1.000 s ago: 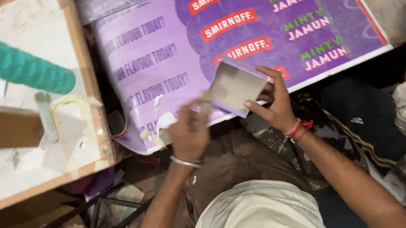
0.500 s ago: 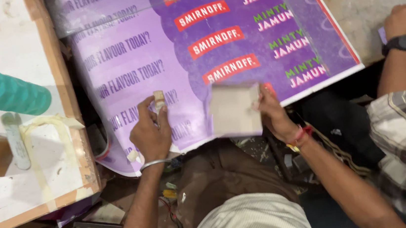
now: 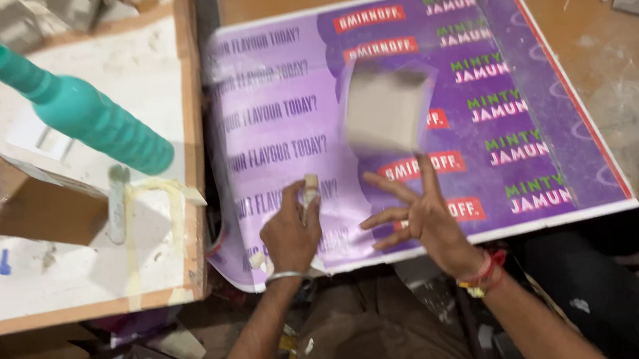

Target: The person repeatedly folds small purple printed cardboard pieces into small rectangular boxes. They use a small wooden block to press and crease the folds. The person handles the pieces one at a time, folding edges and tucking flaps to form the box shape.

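blurred card box [image 3: 389,110] risen above right hand [image 3: 417,217]

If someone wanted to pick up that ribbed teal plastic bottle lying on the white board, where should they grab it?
Probably around the wide ribbed body of the ribbed teal plastic bottle, coming from above. It lies tilted on the white board, its narrow neck pointing up-left, and the ribs should stop fingers slipping.
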